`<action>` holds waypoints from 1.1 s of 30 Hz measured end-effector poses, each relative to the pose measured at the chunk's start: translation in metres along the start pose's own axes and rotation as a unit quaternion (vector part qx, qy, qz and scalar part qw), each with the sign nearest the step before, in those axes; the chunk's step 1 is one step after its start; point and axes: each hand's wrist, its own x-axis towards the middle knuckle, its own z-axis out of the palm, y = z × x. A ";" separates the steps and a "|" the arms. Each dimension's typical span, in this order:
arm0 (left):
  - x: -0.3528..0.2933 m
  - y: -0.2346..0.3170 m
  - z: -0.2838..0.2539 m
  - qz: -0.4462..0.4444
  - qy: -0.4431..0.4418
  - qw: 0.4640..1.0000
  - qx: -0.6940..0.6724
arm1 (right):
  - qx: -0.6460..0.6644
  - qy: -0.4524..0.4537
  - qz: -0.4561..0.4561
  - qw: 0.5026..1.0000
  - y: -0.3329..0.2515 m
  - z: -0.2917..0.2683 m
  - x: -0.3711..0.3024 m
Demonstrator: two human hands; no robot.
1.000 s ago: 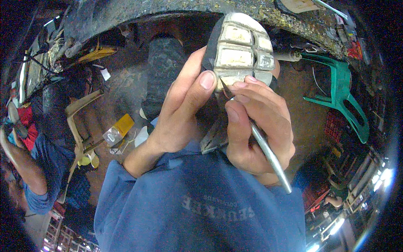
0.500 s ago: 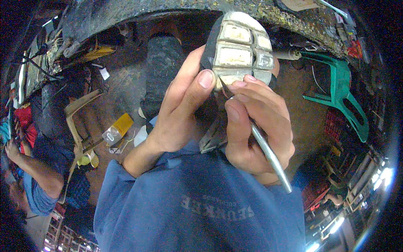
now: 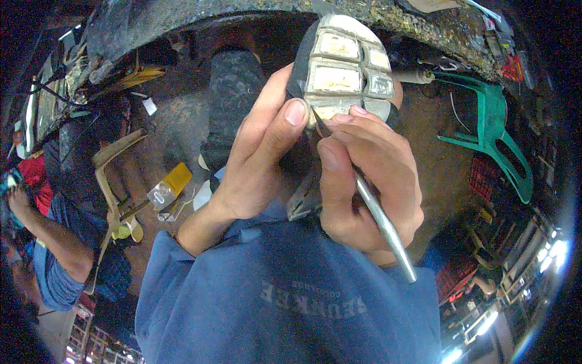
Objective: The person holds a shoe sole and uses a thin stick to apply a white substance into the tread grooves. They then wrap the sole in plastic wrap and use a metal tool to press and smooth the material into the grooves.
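Note:
A dark shoe (image 3: pixel 299 64) is held up in front of me, its pale sole (image 3: pixel 335 79) facing me and divided into several raised blocks by grooves. My left hand (image 3: pixel 254 151) wraps round the shoe's left side, thumb pressed on the sole's edge. In my right hand (image 3: pixel 382 176) is a slim metal awl-like tool (image 3: pixel 386 224), gripped like a pen. Its dark pointed tip touches the sole just right of my left thumb, while the shank slants down to the right. Some right fingers rest against the sole. The shoe's lower part is largely hidden behind my hands.
A worn, stained bench edge (image 3: pixel 242 15) curves across the far side. A green plastic chair (image 3: pixel 485 121) lies to the right. At left are a beige chair (image 3: pixel 112 164), a yellow-and-clear package (image 3: pixel 171 185) on the floor, and another person's arm (image 3: pixel 54 239).
My right hand and the tool have shifted slightly left and tilted a little, the tip staying near my left thumb. The shoe has barely moved. The other person's hand moved at left.

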 end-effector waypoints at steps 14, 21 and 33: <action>0.003 -0.001 -0.003 0.010 -0.029 0.999 0.009 | 0.011 0.078 -0.006 0.997 0.002 0.008 -0.004; 0.001 -0.001 -0.002 0.004 -0.031 1.000 -0.005 | 0.013 0.083 -0.015 0.996 0.002 0.008 -0.006; 0.000 -0.001 0.000 -0.004 -0.015 1.000 -0.018 | 0.017 0.080 -0.010 0.997 0.000 0.008 -0.007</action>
